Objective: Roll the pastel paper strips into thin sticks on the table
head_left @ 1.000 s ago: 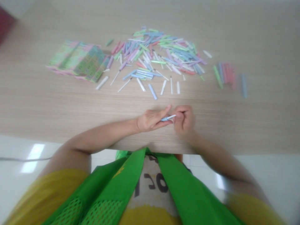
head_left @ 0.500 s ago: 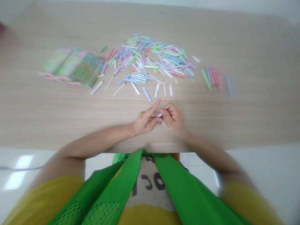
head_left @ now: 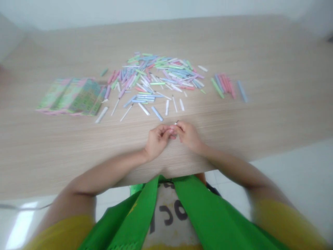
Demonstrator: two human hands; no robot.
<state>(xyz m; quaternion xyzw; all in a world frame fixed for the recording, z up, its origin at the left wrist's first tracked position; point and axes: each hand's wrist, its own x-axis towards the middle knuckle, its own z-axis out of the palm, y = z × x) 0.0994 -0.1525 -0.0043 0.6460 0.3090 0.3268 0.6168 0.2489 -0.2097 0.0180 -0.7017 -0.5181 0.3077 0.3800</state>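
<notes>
Near the table's front edge, my left hand (head_left: 157, 140) and my right hand (head_left: 187, 134) meet with their fingertips pinched together. A small piece with a dark tip (head_left: 177, 122) pokes out above the right fingertips; the rest of it is hidden by the fingers. What the left fingertips hold is hidden. Just beyond the hands lie a blue stick (head_left: 157, 113), a white stick (head_left: 167, 107), a thin dark-tipped stick (head_left: 174, 103) and another white stick (head_left: 181, 105). Farther back spreads a large pile of pastel sticks (head_left: 161, 69).
Green and pink printed packets (head_left: 70, 97) lie overlapped at the left, with a white stick (head_left: 101, 115) in front. To the right sit a row of red, blue and green sticks (head_left: 225, 84) and a lone blue stick (head_left: 242, 91). The table (head_left: 281, 104) has its front edge by my body.
The view has tilted, so the table things appear lower. My left index finger, stretched out before, is now bent in, and the hands have come together. A dark tip now shows above the right fingers.
</notes>
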